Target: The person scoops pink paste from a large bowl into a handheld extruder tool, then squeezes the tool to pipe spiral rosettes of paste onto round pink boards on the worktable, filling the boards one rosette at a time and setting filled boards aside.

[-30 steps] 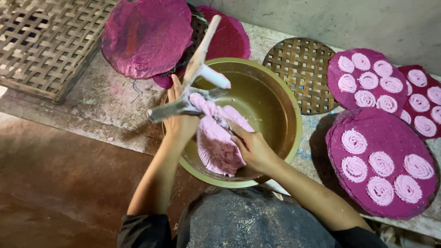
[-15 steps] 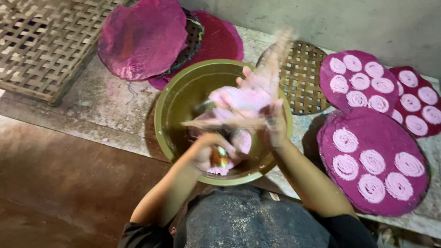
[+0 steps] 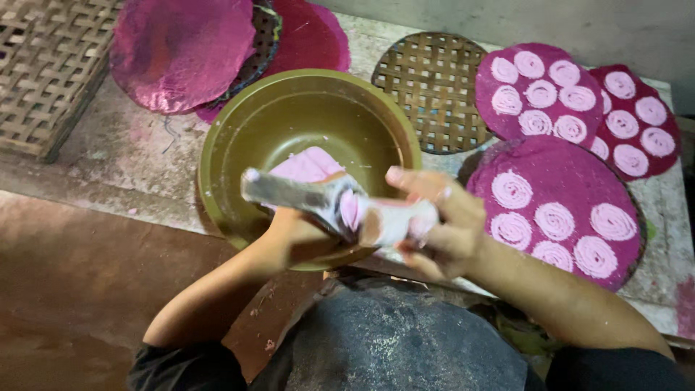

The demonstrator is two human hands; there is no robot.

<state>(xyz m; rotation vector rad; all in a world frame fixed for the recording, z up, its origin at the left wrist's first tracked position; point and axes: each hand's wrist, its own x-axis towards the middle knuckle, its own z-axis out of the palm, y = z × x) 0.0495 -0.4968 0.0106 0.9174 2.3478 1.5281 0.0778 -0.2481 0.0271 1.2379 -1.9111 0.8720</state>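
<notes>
I hold a metal press tool (image 3: pixel 304 197), smeared with pink dough, over the near rim of a brass-coloured bowl (image 3: pixel 239 123). My left hand (image 3: pixel 293 235) grips it from below. My right hand (image 3: pixel 438 221) is closed around its dough-covered end. A lump of pink dough (image 3: pixel 308 163) lies in the bottom of the bowl.
Round magenta mats with pink dough spirals (image 3: pixel 561 210) (image 3: pixel 539 90) (image 3: pixel 641 119) lie to the right. A bare woven round tray (image 3: pixel 433 87) sits behind the bowl. Magenta-covered trays (image 3: pixel 181 51) are stacked at the back left, beside a woven lattice (image 3: pixel 40 72). A dark cloth (image 3: pixel 405 340) covers my lap.
The press has come down from above the bowl to its near rim. My right hand has moved from the dough in the bowl onto the end of the press.
</notes>
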